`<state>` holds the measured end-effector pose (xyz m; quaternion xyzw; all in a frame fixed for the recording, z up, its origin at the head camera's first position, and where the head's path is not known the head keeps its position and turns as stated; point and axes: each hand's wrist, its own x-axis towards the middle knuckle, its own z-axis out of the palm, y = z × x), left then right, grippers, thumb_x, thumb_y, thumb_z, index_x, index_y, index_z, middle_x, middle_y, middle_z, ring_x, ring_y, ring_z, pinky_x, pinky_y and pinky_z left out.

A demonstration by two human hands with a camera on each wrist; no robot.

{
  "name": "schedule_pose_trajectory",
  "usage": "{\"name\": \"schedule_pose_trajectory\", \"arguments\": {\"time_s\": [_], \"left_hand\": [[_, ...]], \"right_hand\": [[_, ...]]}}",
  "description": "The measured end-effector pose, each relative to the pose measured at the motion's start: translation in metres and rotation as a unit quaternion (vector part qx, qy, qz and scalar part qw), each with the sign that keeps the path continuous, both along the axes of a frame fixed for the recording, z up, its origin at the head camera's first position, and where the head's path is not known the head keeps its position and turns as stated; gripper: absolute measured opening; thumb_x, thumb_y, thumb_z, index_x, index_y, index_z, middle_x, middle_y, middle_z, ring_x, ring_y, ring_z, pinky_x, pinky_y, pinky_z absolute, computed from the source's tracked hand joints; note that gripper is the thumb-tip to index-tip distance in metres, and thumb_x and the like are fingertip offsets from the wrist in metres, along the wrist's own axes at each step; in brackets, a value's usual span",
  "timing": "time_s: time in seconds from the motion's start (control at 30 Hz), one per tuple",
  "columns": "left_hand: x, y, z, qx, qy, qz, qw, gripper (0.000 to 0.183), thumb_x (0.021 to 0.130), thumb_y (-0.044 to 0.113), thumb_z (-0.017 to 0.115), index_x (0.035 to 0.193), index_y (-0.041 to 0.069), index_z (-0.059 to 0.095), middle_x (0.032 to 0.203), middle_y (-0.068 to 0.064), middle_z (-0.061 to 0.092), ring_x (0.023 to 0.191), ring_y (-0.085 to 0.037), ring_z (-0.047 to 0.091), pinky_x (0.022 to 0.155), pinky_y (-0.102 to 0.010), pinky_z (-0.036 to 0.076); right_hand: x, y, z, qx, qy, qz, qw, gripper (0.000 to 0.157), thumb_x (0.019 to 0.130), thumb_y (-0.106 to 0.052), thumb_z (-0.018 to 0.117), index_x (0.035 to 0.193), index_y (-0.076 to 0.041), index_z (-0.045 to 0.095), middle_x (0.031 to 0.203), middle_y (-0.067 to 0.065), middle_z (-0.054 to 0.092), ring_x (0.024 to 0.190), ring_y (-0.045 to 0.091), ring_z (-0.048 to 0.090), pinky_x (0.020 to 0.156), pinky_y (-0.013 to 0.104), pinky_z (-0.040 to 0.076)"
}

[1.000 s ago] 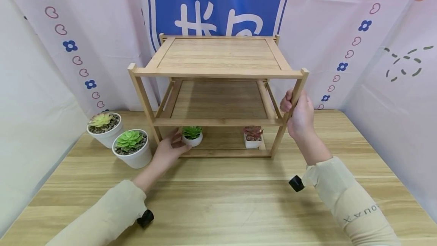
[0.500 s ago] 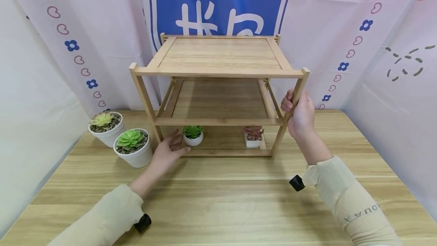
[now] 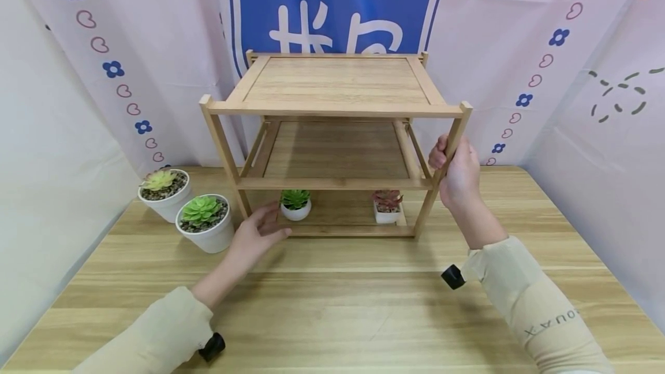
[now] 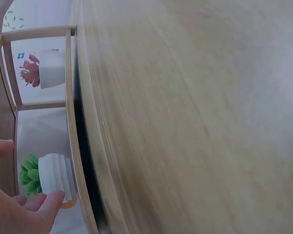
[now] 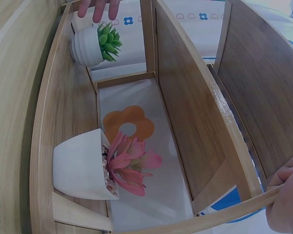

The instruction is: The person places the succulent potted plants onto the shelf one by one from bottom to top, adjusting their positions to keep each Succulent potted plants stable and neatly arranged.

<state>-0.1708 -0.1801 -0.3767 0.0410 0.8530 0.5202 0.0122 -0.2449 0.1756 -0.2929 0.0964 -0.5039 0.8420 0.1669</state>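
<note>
A three-tier wooden shelf stands on the table. My right hand grips its front right post. On the bottom tier, toward the left, sits a small green succulent in a round white pot; a reddish succulent in a squarish white pot stands at the right end. Beside the green one is my left hand, fingers spread at the shelf's left opening and a gap between thumb and pot in the head view. In the left wrist view, a fingertip overlaps the ribbed white pot.
Two larger white pots with succulents stand left of the shelf: a light green one in front and a yellowish one behind. A printed curtain hangs behind the table.
My left hand has drawn back slightly leftward and down from the green succulent's pot, which stays on the bottom tier. My right hand keeps its hold on the post.
</note>
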Motion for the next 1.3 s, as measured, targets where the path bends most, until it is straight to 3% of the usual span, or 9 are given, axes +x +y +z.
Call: {"name": "schedule_pose_trajectory", "arguments": {"time_s": [0.63,0.83,1.1,1.3], "left_hand": [[0.015,-0.005,-0.001,0.023,0.025,-0.017,0.9993,0.056,0.098,0.016,0.070,0.146,-0.005,0.049,0.140,-0.026,0.057,0.121,-0.039,0.062,0.098,-0.044,0.054],[0.020,-0.011,0.002,0.019,0.068,-0.033,0.9970,0.046,0.100,0.014,0.067,0.140,-0.005,0.056,0.131,-0.025,0.065,0.115,-0.035,0.065,0.093,-0.031,0.054],[0.027,-0.017,0.006,-0.011,0.109,-0.062,0.9921,0.040,0.101,0.014,0.065,0.136,-0.004,0.060,0.126,-0.020,0.069,0.110,-0.029,0.067,0.096,-0.028,0.052],[0.033,-0.025,0.006,-0.013,0.116,-0.075,0.9904,0.037,0.102,0.011,0.063,0.135,-0.004,0.061,0.126,-0.019,0.069,0.111,-0.033,0.066,0.095,-0.025,0.051]], "right_hand": [[0.001,0.001,-0.003,0.003,-0.005,-0.001,1.000,0.047,0.113,-0.019,0.029,0.073,-0.012,0.052,0.056,-0.003,0.043,0.051,0.010,0.037,0.055,0.022,0.026],[-0.001,0.001,-0.003,0.002,-0.003,0.002,1.000,0.046,0.112,-0.018,0.029,0.073,-0.012,0.052,0.057,-0.003,0.043,0.052,0.010,0.037,0.055,0.021,0.028],[0.000,0.001,-0.001,0.003,0.003,0.003,1.000,0.046,0.112,-0.018,0.029,0.073,-0.012,0.052,0.058,-0.003,0.044,0.052,0.009,0.038,0.054,0.020,0.028],[0.000,0.001,-0.001,0.005,0.002,0.002,1.000,0.046,0.113,-0.020,0.029,0.074,-0.013,0.052,0.058,-0.003,0.044,0.052,0.009,0.038,0.055,0.020,0.029]]}}
